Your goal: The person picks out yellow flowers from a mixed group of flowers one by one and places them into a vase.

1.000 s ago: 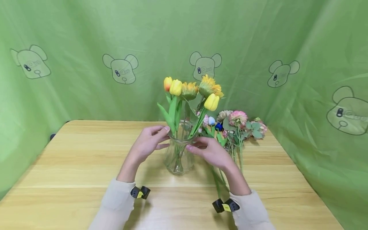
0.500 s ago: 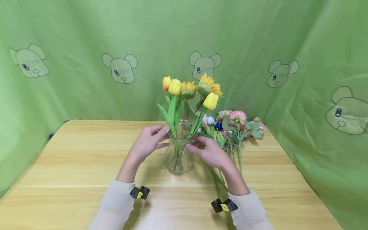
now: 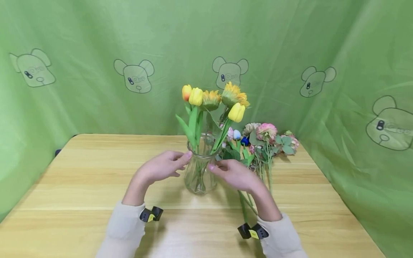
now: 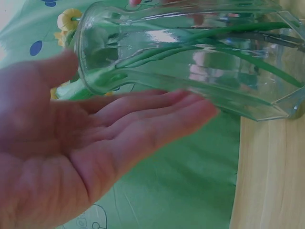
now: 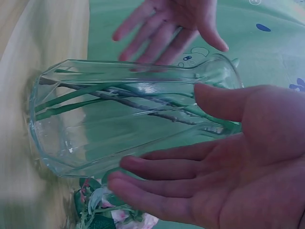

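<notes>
A clear glass vase (image 3: 197, 177) stands upright on the table, with yellow tulips (image 3: 236, 113) and sunflowers (image 3: 211, 100) leaning out of its mouth. Their stems (image 5: 143, 106) cross inside the glass. My left hand (image 3: 164, 166) is at the vase's left side, thumb close to the rim and fingers straight, as the left wrist view shows from the palm side. On the opposite side, my right hand (image 3: 237, 174) spreads straight fingers (image 5: 157, 191) along the glass, with its thumb overlapping the neck in the right wrist view. Neither hand grips the vase.
Right behind the vase lies a heap of loose flowers, including a pink bloom (image 3: 267, 132), a blue tulip (image 3: 245, 141) and a white one (image 3: 237, 134). Their stems (image 3: 242, 208) reach toward the right forearm. A green curtain (image 3: 180, 39) surrounds the wooden table (image 3: 96, 172).
My left hand has slid down and left, its fingers coming away from the vase's rim. The right hand has lowered slightly beside the neck. Vase and flowers stay in place.
</notes>
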### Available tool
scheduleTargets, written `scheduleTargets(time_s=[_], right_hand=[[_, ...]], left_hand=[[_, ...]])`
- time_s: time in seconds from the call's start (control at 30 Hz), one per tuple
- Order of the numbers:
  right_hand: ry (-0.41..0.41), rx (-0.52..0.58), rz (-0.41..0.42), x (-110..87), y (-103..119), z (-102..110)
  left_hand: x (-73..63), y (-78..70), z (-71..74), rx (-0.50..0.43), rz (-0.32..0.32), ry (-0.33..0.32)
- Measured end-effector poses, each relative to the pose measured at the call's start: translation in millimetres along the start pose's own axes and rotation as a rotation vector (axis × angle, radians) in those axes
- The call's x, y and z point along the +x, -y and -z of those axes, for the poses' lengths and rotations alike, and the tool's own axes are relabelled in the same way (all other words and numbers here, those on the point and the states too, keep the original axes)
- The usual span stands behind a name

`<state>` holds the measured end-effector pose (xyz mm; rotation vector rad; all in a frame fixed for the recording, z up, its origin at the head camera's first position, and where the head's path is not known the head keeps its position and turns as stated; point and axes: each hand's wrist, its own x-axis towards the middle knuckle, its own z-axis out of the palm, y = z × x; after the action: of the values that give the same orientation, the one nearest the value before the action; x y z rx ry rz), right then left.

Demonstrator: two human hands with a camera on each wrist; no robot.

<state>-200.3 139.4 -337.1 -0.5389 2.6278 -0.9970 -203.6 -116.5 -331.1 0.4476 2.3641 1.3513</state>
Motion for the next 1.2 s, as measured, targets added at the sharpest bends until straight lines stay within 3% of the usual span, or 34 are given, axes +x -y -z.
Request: scheduleTargets(time_s=[0.23,0.43,0.6,0.83,1.07,1.2], right_hand=[[0.062,0.020,-0.054,-3.9,0,2],[0.052,0.035,-0.035,-2.4,2,1],[0.016,0.051,-0.016,2.3,-1,-2],[-0.029,0.127,-0.053,11.7,-11,-9],[-0.048,0.188,-0.073,22.2,-23,-16],[-0.057,0.243,-0.076,26.2,-27,-20]], left_hand=[[-4.2,-0.3,0.2,0.104,0.055,0.082],[-5.0,0.9,1.3,0.127,0.036,0.070],[-0.4,5.6,1.7,0.091,0.025,0.042],[17.7,15.1,-7.6,-0.009,-0.017,-0.078],[29.4,20.1,-17.7,-0.155,0.003,-0.196],[32.9,21.1,-21.2,-0.192,0.027,-0.237]])
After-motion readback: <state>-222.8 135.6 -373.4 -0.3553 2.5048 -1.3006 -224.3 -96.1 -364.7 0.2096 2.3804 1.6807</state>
